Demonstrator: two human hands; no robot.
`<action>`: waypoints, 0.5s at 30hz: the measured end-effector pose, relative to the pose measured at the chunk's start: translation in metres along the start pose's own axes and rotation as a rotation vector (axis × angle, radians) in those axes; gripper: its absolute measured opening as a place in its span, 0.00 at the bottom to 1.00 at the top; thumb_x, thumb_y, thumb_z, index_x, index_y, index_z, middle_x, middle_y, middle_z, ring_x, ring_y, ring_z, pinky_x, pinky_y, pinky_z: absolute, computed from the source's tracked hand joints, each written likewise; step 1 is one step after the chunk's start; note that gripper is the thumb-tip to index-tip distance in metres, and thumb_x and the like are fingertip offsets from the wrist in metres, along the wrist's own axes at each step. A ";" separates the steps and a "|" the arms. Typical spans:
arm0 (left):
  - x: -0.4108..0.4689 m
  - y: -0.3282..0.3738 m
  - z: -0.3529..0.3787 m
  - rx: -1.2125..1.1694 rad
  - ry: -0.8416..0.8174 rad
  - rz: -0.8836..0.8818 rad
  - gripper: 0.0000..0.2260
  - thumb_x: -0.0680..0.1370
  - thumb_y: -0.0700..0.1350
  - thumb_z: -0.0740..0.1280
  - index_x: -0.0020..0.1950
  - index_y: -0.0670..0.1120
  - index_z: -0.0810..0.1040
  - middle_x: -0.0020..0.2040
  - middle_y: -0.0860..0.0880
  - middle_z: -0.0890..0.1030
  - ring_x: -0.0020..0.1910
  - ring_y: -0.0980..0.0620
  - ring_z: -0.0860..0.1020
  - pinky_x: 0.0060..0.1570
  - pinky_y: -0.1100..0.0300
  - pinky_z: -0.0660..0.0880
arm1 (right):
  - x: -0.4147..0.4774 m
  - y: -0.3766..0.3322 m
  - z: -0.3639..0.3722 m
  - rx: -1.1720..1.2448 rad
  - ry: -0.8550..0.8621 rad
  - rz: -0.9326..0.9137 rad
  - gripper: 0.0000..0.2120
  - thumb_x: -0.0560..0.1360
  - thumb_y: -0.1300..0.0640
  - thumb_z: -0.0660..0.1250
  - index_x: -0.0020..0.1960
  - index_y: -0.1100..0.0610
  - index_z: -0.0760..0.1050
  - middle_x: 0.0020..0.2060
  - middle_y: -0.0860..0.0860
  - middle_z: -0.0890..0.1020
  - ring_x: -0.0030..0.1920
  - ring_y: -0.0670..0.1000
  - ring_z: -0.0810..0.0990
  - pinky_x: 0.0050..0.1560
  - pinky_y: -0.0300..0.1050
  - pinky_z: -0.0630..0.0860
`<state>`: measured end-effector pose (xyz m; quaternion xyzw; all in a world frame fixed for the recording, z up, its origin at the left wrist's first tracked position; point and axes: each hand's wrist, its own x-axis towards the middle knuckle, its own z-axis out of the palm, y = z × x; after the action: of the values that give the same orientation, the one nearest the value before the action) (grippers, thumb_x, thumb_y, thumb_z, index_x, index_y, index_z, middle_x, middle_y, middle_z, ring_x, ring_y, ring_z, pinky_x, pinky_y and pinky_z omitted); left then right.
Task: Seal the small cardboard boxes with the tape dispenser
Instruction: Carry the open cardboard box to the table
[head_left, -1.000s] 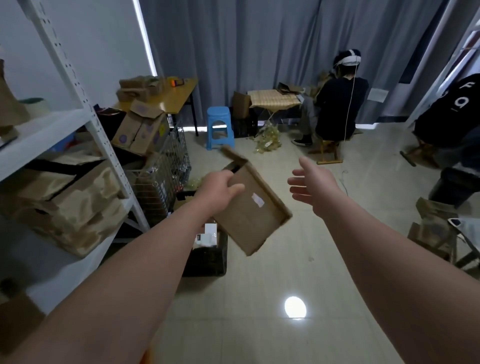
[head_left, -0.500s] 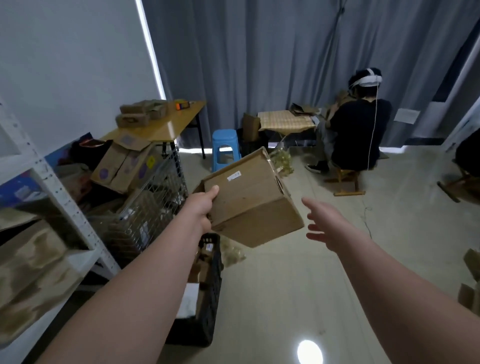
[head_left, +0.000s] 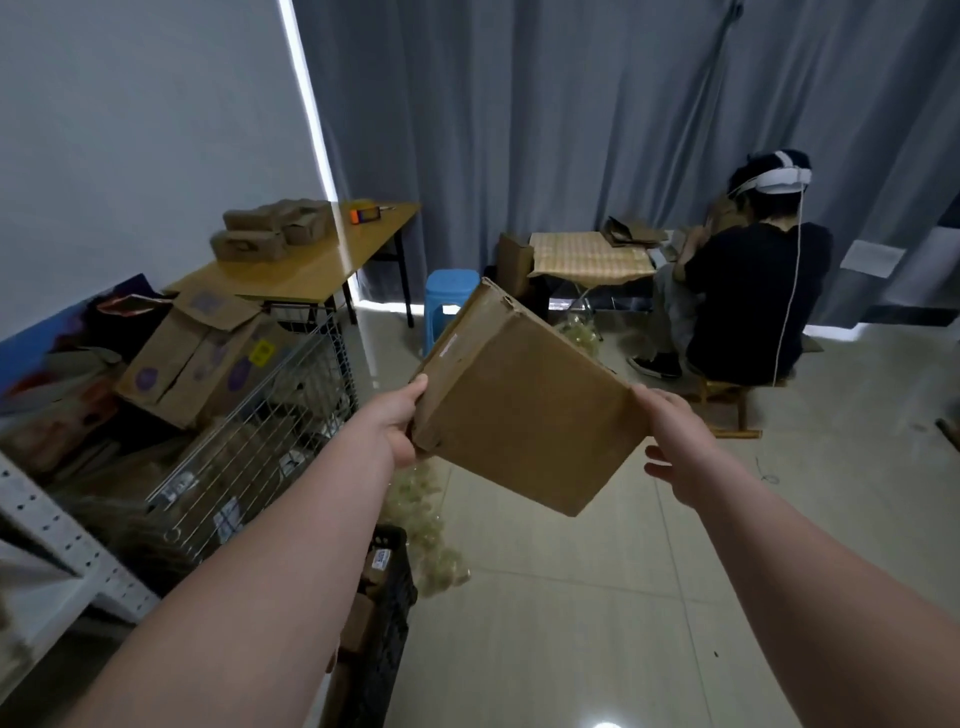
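Pale tiled floor (head_left: 623, 597) lies open ahead and to the right, while a wire cart (head_left: 249, 431) and black crate (head_left: 389, 597) crowd the left. The cardboard box (head_left: 524, 415) hangs tilted in mid-air. The left hand (head_left: 400, 421) is clamped on its left edge, and the right hand (head_left: 675, 447) touches the right edge, fingers spread loose.

Arms outstretched, our left grip (head_left: 402, 423) clasps the box (head_left: 524, 415) on its left; our right grip (head_left: 675, 452), loose-fingered, touches its right.

The cardboard box (head_left: 524, 421) hides fingers of the left hand (head_left: 401, 423).
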<state>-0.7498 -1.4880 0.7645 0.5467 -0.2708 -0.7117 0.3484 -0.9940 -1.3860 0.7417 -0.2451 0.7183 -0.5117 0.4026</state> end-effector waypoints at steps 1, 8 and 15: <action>0.015 0.005 0.005 -0.007 0.012 -0.008 0.14 0.78 0.51 0.66 0.57 0.42 0.78 0.45 0.41 0.82 0.41 0.43 0.81 0.40 0.46 0.80 | 0.016 -0.003 0.002 0.017 0.000 -0.007 0.26 0.78 0.40 0.61 0.73 0.48 0.62 0.66 0.51 0.70 0.60 0.57 0.70 0.64 0.57 0.69; 0.124 0.059 0.041 -0.023 0.047 -0.090 0.07 0.76 0.42 0.69 0.50 0.39 0.78 0.43 0.37 0.82 0.37 0.39 0.82 0.24 0.50 0.78 | 0.143 -0.050 0.042 0.067 0.004 -0.056 0.28 0.78 0.44 0.63 0.75 0.46 0.58 0.67 0.51 0.69 0.55 0.56 0.72 0.58 0.58 0.66; 0.232 0.157 0.066 -0.057 0.067 -0.104 0.04 0.77 0.39 0.67 0.45 0.39 0.77 0.46 0.38 0.80 0.46 0.39 0.80 0.44 0.44 0.80 | 0.281 -0.120 0.109 0.092 -0.022 -0.064 0.25 0.78 0.47 0.63 0.73 0.50 0.63 0.63 0.52 0.72 0.58 0.56 0.72 0.56 0.56 0.69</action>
<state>-0.8195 -1.7673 0.7652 0.5734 -0.2098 -0.7174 0.3354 -1.0669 -1.7023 0.7446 -0.2551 0.6813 -0.5541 0.4047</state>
